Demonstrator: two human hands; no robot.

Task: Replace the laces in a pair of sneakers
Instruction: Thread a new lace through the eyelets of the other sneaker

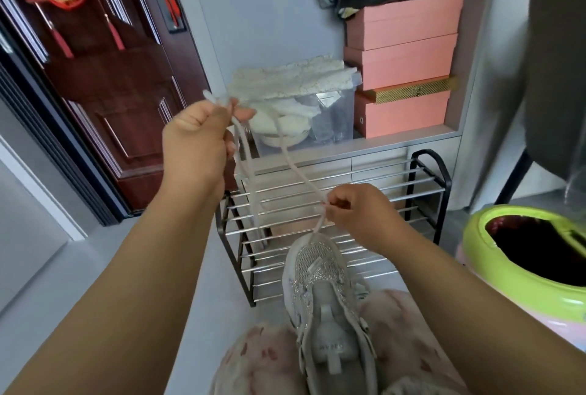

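A person seated with a pale, rhinestone-trimmed sneaker [326, 296] resting between the knees works a white shoelace [296, 169] through its toe end. The left hand [198, 138], raised high and well apart from the shoe, is closed in a fist around the lace, whose frayed-looking end pokes out above the knuckles while two strands hang down from the grip toward the sneaker. The right hand [356, 210], lower and just above the shoe's toe, pinches the lace between curled fingertips, and a short stretch of cord runs from that pinch down to the front of the upper. The sneaker lies with its toe pointing away from the person, tongue and inner sole exposed, eyelets along its sides open. Behind it stands a black-framed shoe rack [336, 204] with chrome bars, and above that a shelf holds a clear storage bin [320, 115] draped with white lace cloth beside a stack of pink boxes [402, 68]. A dark wooden door [104, 84] with red hanging ornaments fills the left, and a lime-green bin [523, 264] sits at the right edge.
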